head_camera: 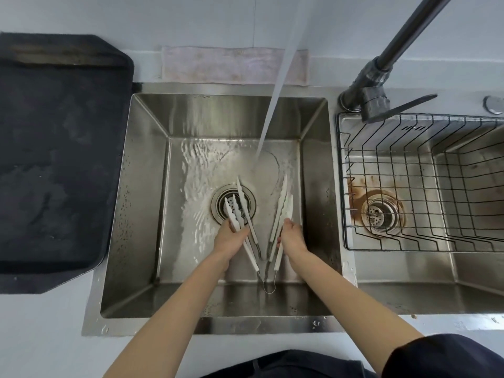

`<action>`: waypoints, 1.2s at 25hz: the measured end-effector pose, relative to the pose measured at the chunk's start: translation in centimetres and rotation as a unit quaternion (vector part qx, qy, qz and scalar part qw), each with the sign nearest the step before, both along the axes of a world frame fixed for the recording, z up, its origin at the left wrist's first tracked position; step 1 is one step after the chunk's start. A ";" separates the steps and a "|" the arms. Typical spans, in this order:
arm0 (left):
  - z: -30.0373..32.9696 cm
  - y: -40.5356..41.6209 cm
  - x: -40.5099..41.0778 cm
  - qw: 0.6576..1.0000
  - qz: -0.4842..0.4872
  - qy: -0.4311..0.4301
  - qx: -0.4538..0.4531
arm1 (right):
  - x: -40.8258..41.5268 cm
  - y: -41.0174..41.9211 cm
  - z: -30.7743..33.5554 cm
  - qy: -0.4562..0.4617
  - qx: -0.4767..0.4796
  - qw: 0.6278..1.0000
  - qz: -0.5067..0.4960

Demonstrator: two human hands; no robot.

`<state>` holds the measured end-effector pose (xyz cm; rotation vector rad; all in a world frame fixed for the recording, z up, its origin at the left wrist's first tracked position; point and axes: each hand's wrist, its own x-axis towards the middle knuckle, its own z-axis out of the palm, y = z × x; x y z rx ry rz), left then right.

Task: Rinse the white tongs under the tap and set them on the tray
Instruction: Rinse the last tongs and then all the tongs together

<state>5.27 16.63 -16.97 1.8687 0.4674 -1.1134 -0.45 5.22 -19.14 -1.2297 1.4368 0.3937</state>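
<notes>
Holding two pairs of white tongs low in the steel sink (147, 186), the person grips one pair in each hand. The left hand (230, 237) has its fingers closed around the left tongs (241, 214); the right hand (293, 237) clasps the right tongs (281, 214). Both are slim, scallop-edged plastic with wire hinge loops nearest the body, their long axes forming a V with tips toward the frame's top. Water (272, 105) streams from the dark metal tap (381, 66), landing just beyond the tips. A black matte tray (54, 148) lies at the left on the pale tabletop (41, 336).
</notes>
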 end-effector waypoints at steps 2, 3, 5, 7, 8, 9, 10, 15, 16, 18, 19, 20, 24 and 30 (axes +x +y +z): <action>0.0 -0.2 0.3 1.000 0.003 -0.004 -0.010 | 0.0 -0.2 0.2 -0.007 -0.002 1.000 0.006; 0.0 -0.3 0.6 1.000 0.004 -0.006 -0.017 | 0.1 -0.4 0.4 -0.013 -0.003 1.000 0.008; -0.4 -0.5 1.3 1.000 0.003 -0.012 -0.024 | 0.4 -0.8 0.8 -0.029 -0.011 0.999 0.014; -0.9 -0.7 1.9 0.999 0.004 -0.018 -0.034 | 0.8 -1.2 1.0 -0.047 -0.014 0.998 0.026; -1.1 -0.8 2.2 0.999 0.006 -0.019 -0.039 | 0.9 -1.3 0.7 -0.052 -0.017 0.998 0.032; -1.2 -0.8 2.5 0.999 0.006 -0.021 -0.045 | 1.1 -1.5 0.5 -0.055 -0.023 0.998 0.036; -1.3 -0.9 2.6 0.998 0.008 -0.023 -0.052 | 1.1 -1.6 0.2 -0.056 -0.030 0.997 0.041; -2.2 -0.8 2.3 0.998 0.016 -0.020 -0.049 | 0.9 -1.8 -0.6 -0.066 -0.046 0.994 0.074; -2.4 -0.9 2.2 0.999 0.010 -0.021 -0.042 | 0.9 -1.9 -0.5 -0.063 -0.047 0.994 0.080; -2.6 -1.2 2.1 0.999 -0.005 -0.028 -0.029 | 1.0 -2.1 -0.4 -0.054 -0.054 0.992 0.096; -2.7 -1.4 2.0 0.999 -0.006 -0.032 -0.022 | 1.1 -2.2 -0.4 -0.051 -0.059 0.992 0.101; -2.6 -1.6 2.0 0.999 -0.005 -0.036 -0.012 | 1.2 -2.3 -0.5 -0.050 -0.062 0.991 0.104; -2.7 -2.2 2.2 0.996 -0.017 -0.067 0.051 | 2.2 -1.6 -1.1 -0.022 -0.121 0.984 0.132; -4.0 -2.4 3.6 0.995 -0.040 -0.065 0.069 | 3.2 -0.8 -1.2 0.068 -0.197 0.950 0.231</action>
